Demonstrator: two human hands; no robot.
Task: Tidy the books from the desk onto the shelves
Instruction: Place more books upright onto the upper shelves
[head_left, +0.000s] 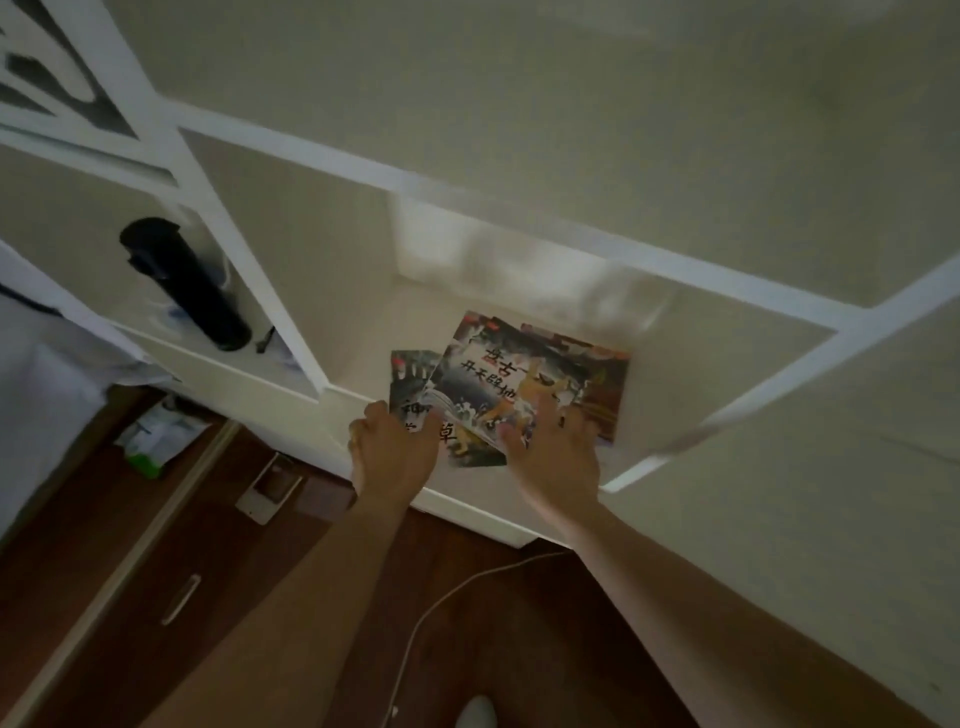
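glossy books (524, 379): left hand (392, 449) grips, right hand (556, 452) presses flat.

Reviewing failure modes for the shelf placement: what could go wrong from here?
1. The picture books lie fanned and skewed; the lowest one pokes past the shelf edge and may slide off once the left hand lets go.
2. The right hand, flat on the top cover, may skew the pile further if it pushes.
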